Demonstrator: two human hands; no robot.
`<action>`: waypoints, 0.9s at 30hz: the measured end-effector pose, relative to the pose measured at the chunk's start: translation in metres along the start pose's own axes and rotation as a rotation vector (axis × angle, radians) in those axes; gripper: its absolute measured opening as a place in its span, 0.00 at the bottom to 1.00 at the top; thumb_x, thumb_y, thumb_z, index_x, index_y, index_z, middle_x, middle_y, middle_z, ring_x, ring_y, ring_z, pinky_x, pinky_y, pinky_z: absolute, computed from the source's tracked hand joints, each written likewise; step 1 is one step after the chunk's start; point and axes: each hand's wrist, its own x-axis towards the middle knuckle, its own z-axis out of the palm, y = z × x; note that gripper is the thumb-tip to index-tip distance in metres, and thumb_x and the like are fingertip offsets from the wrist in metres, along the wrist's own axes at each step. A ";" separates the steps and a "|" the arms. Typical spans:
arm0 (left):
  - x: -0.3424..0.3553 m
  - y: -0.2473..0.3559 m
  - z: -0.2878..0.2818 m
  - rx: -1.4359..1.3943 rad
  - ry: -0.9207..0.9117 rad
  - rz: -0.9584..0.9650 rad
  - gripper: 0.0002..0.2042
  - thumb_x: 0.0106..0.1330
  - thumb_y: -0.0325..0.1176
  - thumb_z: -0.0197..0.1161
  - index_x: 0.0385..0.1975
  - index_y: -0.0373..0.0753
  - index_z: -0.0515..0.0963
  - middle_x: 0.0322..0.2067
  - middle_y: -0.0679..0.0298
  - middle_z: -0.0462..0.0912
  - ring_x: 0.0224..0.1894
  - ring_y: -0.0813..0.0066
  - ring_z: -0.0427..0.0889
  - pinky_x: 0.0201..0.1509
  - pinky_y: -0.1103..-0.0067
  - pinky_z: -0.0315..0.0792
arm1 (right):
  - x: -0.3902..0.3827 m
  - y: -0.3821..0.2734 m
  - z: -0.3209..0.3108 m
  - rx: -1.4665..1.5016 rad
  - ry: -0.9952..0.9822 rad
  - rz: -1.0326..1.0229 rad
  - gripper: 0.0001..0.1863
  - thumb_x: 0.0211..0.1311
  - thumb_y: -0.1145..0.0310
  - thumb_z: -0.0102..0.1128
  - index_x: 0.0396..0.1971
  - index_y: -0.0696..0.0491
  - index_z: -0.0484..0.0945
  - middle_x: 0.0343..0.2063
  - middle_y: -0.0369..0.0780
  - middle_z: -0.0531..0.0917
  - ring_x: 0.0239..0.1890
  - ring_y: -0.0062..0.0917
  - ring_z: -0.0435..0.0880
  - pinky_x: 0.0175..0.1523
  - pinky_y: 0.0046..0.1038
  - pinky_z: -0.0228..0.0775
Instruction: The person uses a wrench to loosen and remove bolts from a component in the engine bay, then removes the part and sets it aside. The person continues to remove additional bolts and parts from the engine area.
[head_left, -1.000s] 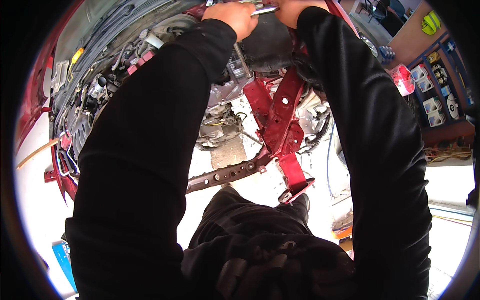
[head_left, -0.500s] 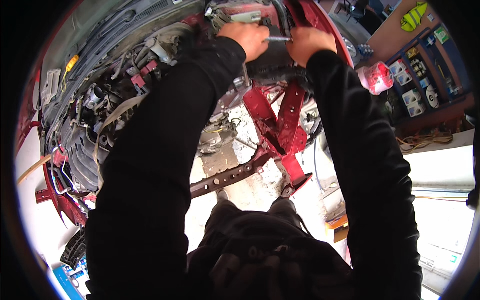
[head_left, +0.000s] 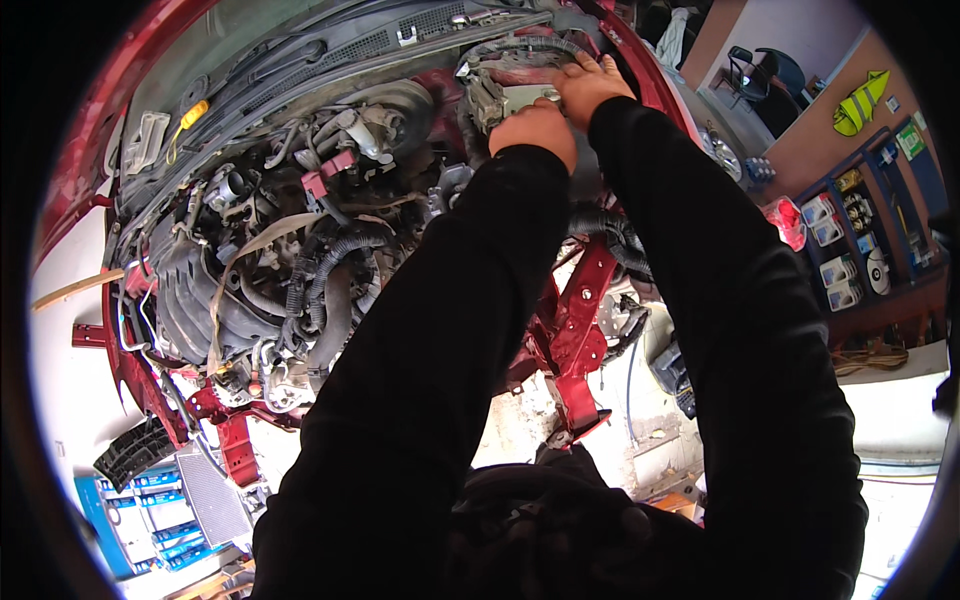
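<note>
My left hand (head_left: 534, 134) is closed over something mostly hidden at the back of a red car's engine bay, beside a pale flat plate (head_left: 525, 95). A small metal piece (head_left: 550, 95) shows at its fingertips; I cannot make out what it is. Just beyond and to the right, my right hand (head_left: 590, 92) has its fingers apart, reaching onto the parts near a ribbed dark hose (head_left: 530, 45) and the red fender edge (head_left: 655, 85). Both forearms, in black sleeves, cross over the bay.
The engine (head_left: 200, 290) with hoses and wiring fills the left. A bent red frame piece (head_left: 580, 330) hangs below my arms. A radiator-like panel (head_left: 210, 500) and blue boxes (head_left: 120, 520) lie lower left. Shelving (head_left: 890, 200), a pink tub (head_left: 785, 220) and a chair (head_left: 750, 75) are at right.
Both hands have shifted inward and closer together, my left one rightward and down. The bar they held between them no longer shows. My right hand's fingers have spread. The view takes in more engine.
</note>
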 end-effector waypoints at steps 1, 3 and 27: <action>0.004 -0.004 0.000 0.044 -0.028 0.042 0.15 0.72 0.37 0.59 0.53 0.37 0.82 0.50 0.49 0.91 0.53 0.47 0.91 0.59 0.59 0.83 | 0.006 0.006 0.003 -0.013 -0.121 0.006 0.21 0.74 0.61 0.58 0.64 0.47 0.80 0.64 0.41 0.82 0.72 0.42 0.77 0.80 0.60 0.57; 0.007 -0.017 0.000 0.031 0.019 0.134 0.17 0.75 0.44 0.60 0.50 0.36 0.82 0.45 0.47 0.91 0.50 0.45 0.91 0.56 0.56 0.83 | 0.007 0.019 0.003 0.092 -0.104 -0.048 0.21 0.66 0.57 0.67 0.57 0.46 0.86 0.59 0.42 0.86 0.68 0.43 0.80 0.77 0.58 0.63; 0.008 -0.011 0.011 0.367 0.090 0.030 0.11 0.71 0.34 0.58 0.44 0.42 0.88 0.43 0.53 0.93 0.47 0.50 0.93 0.51 0.59 0.86 | 0.005 -0.002 -0.006 0.329 0.012 -0.090 0.23 0.66 0.54 0.63 0.60 0.34 0.87 0.44 0.41 0.94 0.53 0.36 0.91 0.65 0.42 0.71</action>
